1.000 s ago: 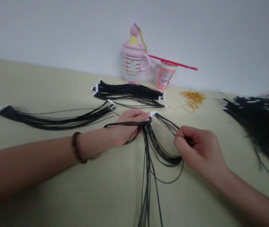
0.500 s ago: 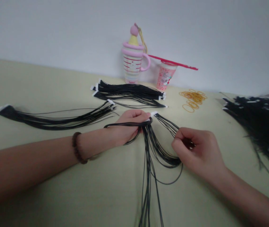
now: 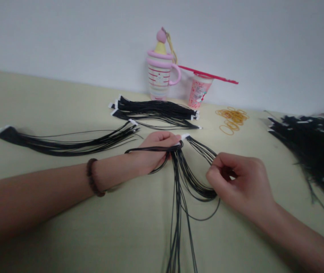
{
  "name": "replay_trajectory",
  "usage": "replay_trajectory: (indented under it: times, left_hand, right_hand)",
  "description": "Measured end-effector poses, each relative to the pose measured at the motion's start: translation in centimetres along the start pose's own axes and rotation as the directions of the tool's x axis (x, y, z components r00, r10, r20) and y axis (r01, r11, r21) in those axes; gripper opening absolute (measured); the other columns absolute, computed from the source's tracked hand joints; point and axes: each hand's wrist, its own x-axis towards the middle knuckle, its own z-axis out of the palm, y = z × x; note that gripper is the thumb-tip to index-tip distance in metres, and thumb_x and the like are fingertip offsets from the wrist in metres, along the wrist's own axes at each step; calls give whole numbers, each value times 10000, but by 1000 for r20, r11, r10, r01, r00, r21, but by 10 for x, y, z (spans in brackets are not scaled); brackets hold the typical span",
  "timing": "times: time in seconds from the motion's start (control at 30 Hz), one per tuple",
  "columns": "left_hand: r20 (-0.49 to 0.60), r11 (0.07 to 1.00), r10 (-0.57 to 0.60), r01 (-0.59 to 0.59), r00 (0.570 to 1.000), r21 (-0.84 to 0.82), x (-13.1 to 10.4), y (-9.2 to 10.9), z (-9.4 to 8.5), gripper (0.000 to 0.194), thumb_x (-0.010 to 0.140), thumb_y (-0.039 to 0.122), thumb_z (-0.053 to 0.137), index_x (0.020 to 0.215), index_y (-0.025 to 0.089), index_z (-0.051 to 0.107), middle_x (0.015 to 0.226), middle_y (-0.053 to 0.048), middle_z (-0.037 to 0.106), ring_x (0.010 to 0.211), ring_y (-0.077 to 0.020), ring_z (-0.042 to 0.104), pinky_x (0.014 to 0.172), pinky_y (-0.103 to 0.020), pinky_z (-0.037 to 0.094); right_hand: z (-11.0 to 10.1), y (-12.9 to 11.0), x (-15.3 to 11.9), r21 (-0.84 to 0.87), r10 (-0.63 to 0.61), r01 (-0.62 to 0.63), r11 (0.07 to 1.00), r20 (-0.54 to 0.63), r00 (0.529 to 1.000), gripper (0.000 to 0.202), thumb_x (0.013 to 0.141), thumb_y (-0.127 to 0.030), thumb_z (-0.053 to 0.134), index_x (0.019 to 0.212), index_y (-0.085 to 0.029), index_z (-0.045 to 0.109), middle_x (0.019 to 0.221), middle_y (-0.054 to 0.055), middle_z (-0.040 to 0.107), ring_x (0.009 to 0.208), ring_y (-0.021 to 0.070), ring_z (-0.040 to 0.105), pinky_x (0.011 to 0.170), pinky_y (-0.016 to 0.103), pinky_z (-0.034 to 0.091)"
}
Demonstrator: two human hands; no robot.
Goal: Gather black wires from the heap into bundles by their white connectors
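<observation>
My left hand (image 3: 158, 151) is closed on a bundle of thin black cables (image 3: 177, 182) near its white connectors (image 3: 184, 137). Some cables loop back over that wrist, and others hang down toward the bottom edge. To the right, my right hand (image 3: 237, 180) pinches looped cables of the same bundle between thumb and fingers. A separate cable bundle (image 3: 62, 148) with white ends lies on the left, one end close behind my left hand. Further back, more black bundles (image 3: 156, 110) lie side by side.
A pink and white mug (image 3: 159, 76) stands at the back beside a pink cup (image 3: 199, 91) with a red stick (image 3: 207, 74) across its top. Yellow rubber bands (image 3: 234, 116) lie right of the cup. A large heap of black cables (image 3: 315, 148) covers the table's right side.
My right hand has shifted very slightly, still pinching the cables. My left hand and the bundle look nearly the same.
</observation>
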Motion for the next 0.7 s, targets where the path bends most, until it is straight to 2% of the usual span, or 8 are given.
replay_trajectory:
  times: [0.7]
  left_hand:
    - [26,999,14,-15,1000,45,1,-2,-2,185,728,273,614,705,98,561,599,25,455,508,-46,366,511,-201,264]
  right_hand:
    - [2,3,1,15,-53,54,998,-77,996,178,647,-141,506,476,-170,468,398,-64,355,360,36,305,373,184,243]
